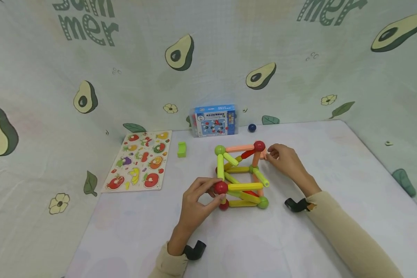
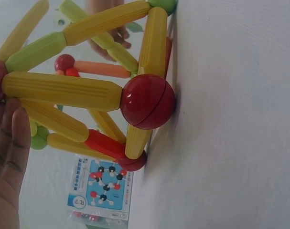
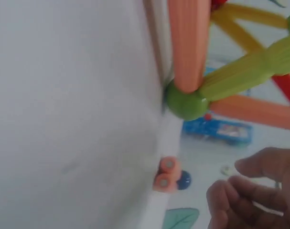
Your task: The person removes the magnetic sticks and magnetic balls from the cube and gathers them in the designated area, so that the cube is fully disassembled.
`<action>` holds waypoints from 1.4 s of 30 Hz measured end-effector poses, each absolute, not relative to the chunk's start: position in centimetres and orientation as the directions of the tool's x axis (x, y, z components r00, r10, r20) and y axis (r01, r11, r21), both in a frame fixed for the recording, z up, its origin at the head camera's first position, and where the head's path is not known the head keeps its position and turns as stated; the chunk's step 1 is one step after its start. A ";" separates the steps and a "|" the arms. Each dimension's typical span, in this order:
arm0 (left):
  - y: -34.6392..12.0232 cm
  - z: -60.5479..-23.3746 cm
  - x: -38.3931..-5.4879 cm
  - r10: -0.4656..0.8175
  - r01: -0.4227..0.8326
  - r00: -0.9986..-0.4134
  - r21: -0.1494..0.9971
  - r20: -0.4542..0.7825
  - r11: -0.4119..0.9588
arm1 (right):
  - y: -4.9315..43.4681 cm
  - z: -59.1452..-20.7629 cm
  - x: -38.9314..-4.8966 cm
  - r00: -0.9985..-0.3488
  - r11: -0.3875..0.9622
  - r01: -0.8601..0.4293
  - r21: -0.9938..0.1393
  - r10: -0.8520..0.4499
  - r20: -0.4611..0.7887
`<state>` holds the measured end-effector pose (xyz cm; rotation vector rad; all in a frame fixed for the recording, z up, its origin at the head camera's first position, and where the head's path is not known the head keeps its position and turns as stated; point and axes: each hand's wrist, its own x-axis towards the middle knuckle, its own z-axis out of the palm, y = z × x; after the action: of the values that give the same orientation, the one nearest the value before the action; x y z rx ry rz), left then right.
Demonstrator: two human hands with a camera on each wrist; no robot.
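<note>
A frame of yellow, green, orange and red magnetic sticks (image 1: 244,186) joined by red and green balls stands on the table. My left hand (image 1: 196,200) holds a red ball (image 1: 221,187) at its upper front-left corner, thumb below and fingers behind. In the left wrist view its fingers (image 2: 13,138) touch the structure by that ball. To the right of the frame hovers my right hand (image 1: 286,160), fingers loosely bent. Between its thumb and fingers (image 3: 226,195) nothing shows in the right wrist view. Close by on the table lie loose orange sticks (image 3: 166,174).
Behind the frame stands a blue and white box (image 1: 214,121) with a molecule picture, a dark blue ball (image 1: 252,127) to its right. At the left lie a fruit puzzle board (image 1: 163,162) and a small green block (image 1: 182,150). A patterned cloth hangs behind.
</note>
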<state>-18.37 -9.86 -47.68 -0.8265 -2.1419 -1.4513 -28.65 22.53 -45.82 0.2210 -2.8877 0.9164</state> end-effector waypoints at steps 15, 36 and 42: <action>-9.8 -47.6 -18.4 0.226 0.659 -0.752 0.696 0.619 0.285 | 22.3 -46.4 -21.5 -0.804 0.522 -0.590 -0.616 -0.451 0.388; -9.0 -43.6 -16.6 0.216 0.677 -0.735 0.678 0.642 0.287 | 22.6 -46.2 -21.3 -0.804 0.607 -0.588 -0.535 -0.368 0.467; -9.1 -43.9 -16.6 0.211 0.672 -0.739 0.680 0.640 0.291 | 23.6 -45.7 -22.1 -0.835 0.678 -0.524 -0.515 -0.292 0.466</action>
<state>-16.63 -9.10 -43.94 -0.7901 -2.1354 -1.4434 -22.12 23.57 -45.67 0.6423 -2.5465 0.9373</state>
